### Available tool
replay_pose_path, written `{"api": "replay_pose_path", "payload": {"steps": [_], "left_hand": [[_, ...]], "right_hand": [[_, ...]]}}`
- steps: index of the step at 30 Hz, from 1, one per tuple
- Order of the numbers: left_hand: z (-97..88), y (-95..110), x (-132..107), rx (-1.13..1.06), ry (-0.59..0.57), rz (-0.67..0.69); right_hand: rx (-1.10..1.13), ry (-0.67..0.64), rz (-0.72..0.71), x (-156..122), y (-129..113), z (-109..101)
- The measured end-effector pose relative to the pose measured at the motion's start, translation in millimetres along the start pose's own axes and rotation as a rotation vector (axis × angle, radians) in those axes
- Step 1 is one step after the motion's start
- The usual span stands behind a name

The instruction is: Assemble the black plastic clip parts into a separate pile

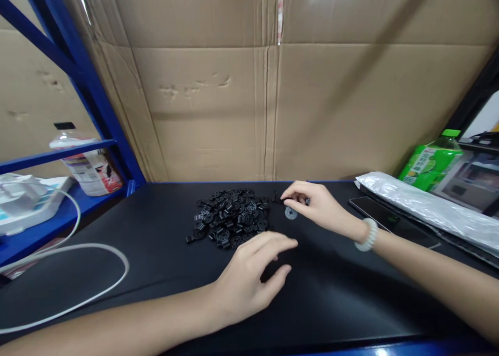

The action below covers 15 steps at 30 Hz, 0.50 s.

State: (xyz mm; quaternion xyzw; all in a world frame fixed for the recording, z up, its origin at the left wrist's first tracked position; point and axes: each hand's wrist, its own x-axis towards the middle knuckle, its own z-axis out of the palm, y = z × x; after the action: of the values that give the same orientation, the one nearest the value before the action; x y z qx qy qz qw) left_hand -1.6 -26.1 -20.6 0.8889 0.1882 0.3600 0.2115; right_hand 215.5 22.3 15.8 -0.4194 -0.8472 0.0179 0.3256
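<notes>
Low over the black tabletop (163, 273), my left hand (253, 278) is open, its thumb and fingers apart and nothing seen between them. A heap of small black plastic parts (232, 218), many of them round with holes, lies just beyond it. To the right of the heap, my right hand (312, 202) has thumb and index finger closed in a pinch; what they hold, if anything, is too small to make out. A grey perforated disc (290, 213) shows just under that thumb. A few small black pieces (275, 196) lie beside the fingertips.
A phone-like dark slab (374, 213) and a silvery plastic-wrapped package (429, 205) lie at the right, near a green-capped bottle (432, 158). A white cable (127, 265) loops at the left, below a bottle (88, 163) on a blue shelf. Cardboard (206, 111) stands behind.
</notes>
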Motion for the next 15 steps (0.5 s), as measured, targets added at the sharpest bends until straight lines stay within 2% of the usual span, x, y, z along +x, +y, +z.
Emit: {"api": "replay_pose_path", "payload": {"steps": [3,6,10,15], "left_hand": [[3.7,-1.0,2.2,-0.142,0.107,-0.194],[6.0,-3.4,5.8,-0.282,0.113,-0.329],[5.5,-2.6,9.6,-0.387,0.073,-0.409],[4.3,1.2,12.4,-0.585,0.034,-0.543]], "right_hand": [[0.528,0.034,0.31,-24.0,-15.8,-1.7],[0.801,-0.036,0.466,-41.5,-25.7,8.9],[0.924,-0.103,0.497,-51.0,-31.9,20.0],[0.89,-0.126,0.494,-54.9,-34.2,19.8]]}}
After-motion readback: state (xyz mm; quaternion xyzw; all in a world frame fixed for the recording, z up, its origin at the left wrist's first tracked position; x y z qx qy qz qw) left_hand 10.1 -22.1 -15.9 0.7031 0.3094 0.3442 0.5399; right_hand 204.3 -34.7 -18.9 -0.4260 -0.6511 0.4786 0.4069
